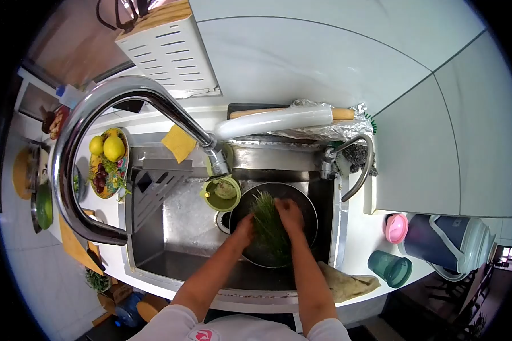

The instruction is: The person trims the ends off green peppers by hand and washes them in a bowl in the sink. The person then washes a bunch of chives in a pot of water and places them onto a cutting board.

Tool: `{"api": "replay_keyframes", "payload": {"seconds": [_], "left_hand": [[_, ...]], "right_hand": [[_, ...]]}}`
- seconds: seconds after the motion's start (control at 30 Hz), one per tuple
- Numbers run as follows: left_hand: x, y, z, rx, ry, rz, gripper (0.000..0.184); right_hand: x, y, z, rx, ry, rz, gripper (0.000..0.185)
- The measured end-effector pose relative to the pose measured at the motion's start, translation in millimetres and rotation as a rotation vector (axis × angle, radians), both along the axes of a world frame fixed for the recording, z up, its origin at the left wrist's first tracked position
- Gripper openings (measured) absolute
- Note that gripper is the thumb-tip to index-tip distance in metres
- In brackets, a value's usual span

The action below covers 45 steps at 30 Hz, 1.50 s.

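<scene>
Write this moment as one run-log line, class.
left hand: on greens; right hand: on greens; greens: over pan; pan: in sink

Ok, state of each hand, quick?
Left hand: against the greens; open or closed can't be told.
Right hand: against the greens too; grip can't be told.

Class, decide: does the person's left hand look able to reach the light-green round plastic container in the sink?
Probably yes: the left hand, at the bunch of thin green stalks, is near the container, and its side facing the hand looks unobstructed.

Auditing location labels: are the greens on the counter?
No, the left hand and right hand have the greens between them at the dark pan in the sink.
</scene>
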<state>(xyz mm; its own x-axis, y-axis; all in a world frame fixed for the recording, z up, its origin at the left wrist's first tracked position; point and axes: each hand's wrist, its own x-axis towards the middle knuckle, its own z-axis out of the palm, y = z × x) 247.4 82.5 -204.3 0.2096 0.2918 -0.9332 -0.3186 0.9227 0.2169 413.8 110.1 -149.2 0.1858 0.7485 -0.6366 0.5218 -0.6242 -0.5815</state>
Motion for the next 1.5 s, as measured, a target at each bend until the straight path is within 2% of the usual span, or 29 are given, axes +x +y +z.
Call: {"api": "replay_keyframes", "payload": {"seconds": [0.03, 0.07, 0.13, 0.2, 0.23, 0.3, 0.33, 0.4, 0.43, 0.5, 0.57, 0.6, 0.63, 0.7, 0.77, 0.8, 0.87, 0.93, 0.97, 1.07, 1.1, 1.2, 1.23, 1.27, 1.33, 1.37, 1.4, 1.47, 1.5], "left_hand": [[2.4, 2.5, -0.1, -0.023, -0.032, 0.055, 0.062], [5.9, 8.1, -0.7, -0.021, -0.035, 0.053, 0.062], [14.1, 21.4, 15.9, -0.035, -0.153, 0.221, 0.061], [13.6, 26.1, 6.3, -0.015, -0.179, 0.278, 0.062], [11.3, 26.5, -2.3, 0.002, -0.202, 0.339, 0.062], [1.3, 23.5, -40.2, 0.042, -0.261, 0.311, 0.058], [5.0, 18.3, -32.7, 0.099, -0.313, 0.316, 0.055], [12.8, 8.1, -15.5, 0.210, -0.422, 0.328, 0.050], [20.2, 6.2, 6.8, 0.215, -0.342, 0.286, 0.051], [30.9, 2.6, 49.0, 0.225, -0.171, 0.203, 0.052], [36.7, -1.5, 68.3, 0.222, -0.005, 0.113, 0.054], [35.5, -0.1, 61.3, 0.222, -0.007, 0.109, 0.054], [32.2, 2.9, 48.7, 0.213, -0.140, 0.153, 0.057], [16.9, 14.9, 30.7, 0.138, -0.339, 0.168, 0.067], [16.0, 20.8, 31.4, 0.136, -0.289, 0.194, 0.067], [15.9, 19.9, 31.5, 0.140, -0.230, 0.221, 0.068], [27.6, 4.5, 44.5, 0.178, -0.337, 0.257, 0.067], [37.0, 0.6, 82.8, 0.169, -0.154, 0.010, 0.062], [35.1, -7.5, 67.3, 0.229, -0.145, -0.018, 0.061], [33.3, 8.5, 79.7, 0.121, -0.175, 0.093, 0.061], [24.2, 11.9, 53.8, 0.127, -0.272, 0.136, 0.064], [15.4, 24.6, 68.6, 0.162, -0.137, 0.124, 0.069], [17.5, 15.9, 65.5, 0.231, -0.147, 0.092, 0.071], [18.6, 5.2, 63.1, 0.229, -0.141, 0.093, 0.071], [26.0, -6.3, 60.1, 0.148, -0.076, -0.071, 0.067], [36.8, -5.8, 95.6, 0.176, 0.010, -0.002, 0.061], [34.8, -1.3, 95.3, 0.175, 0.012, -0.004, 0.061], [30.2, 5.9, 88.6, 0.172, -0.077, 0.002, 0.059], [24.5, 7.2, 51.5, 0.194, -0.221, 0.081, 0.065]], "right_hand": [[-5.9, 2.0, 0.5, 0.070, 0.001, -0.136, 0.050], [-17.8, 1.7, -21.7, 0.072, -0.002, -0.137, 0.050], [-49.2, -2.7, -83.2, 0.187, -0.186, -0.005, 0.050], [-62.6, -4.3, -29.5, 0.051, 0.105, 0.074, 0.048], [-69.6, -12.0, -20.0, 0.048, 0.104, 0.070, 0.048], [-81.8, -39.2, -11.5, 0.339, 0.105, 0.133, 0.055], [-86.9, -48.5, -10.4, 0.331, 0.102, 0.131, 0.055], [-92.1, -56.3, -8.4, 0.564, 0.037, 0.024, 0.057], [-84.6, -50.6, -9.2, 0.570, 0.038, 0.024, 0.057], [-62.5, -32.1, -16.1, 0.160, 0.336, -0.097, 0.059], [-52.7, -21.1, -27.1, 0.183, 0.241, -0.093, 0.059], [-49.8, -18.6, -29.8, 0.206, 0.138, -0.087, 0.059], [-54.4, -26.6, -21.8, 0.206, 0.136, -0.090, 0.059], [-73.2, -51.2, 3.7, 0.283, 0.283, -0.152, 0.064], [-84.2, -54.9, 42.0, 0.350, 0.208, -0.079, 0.061], [-79.6, -51.1, 28.5, 0.391, 0.210, -0.060, 0.060], [-70.4, -43.6, 2.4, 0.471, 0.212, -0.022, 0.059], [-47.5, -29.5, -28.0, 0.337, 0.437, -0.256, 0.057], [-50.5, -32.0, -34.2, 0.336, 0.441, -0.259, 0.057], [-57.4, -38.3, -35.6, 0.289, 0.164, -0.015, 0.054], [-67.3, -47.9, -22.2, 0.384, 0.283, -0.037, 0.052], [-93.8, -66.7, 34.3, 0.449, 0.124, -0.053, 0.051], [-89.5, -58.6, 44.0, 0.437, 0.239, -0.110, 0.053], [-79.8, -54.0, 32.8, 0.434, 0.245, -0.110, 0.053], [-57.2, -40.4, -20.1, 0.179, 0.551, -0.256, 0.055], [-55.3, -34.5, -44.0, 0.319, 0.428, -0.343, 0.049], [-56.8, -32.5, -37.8, 0.318, 0.429, -0.346, 0.049], [-58.3, -30.7, -11.7, 0.233, 0.278, -0.098, 0.052], [-73.2, -46.5, -11.1, 0.364, 0.302, -0.156, 0.052]]}}
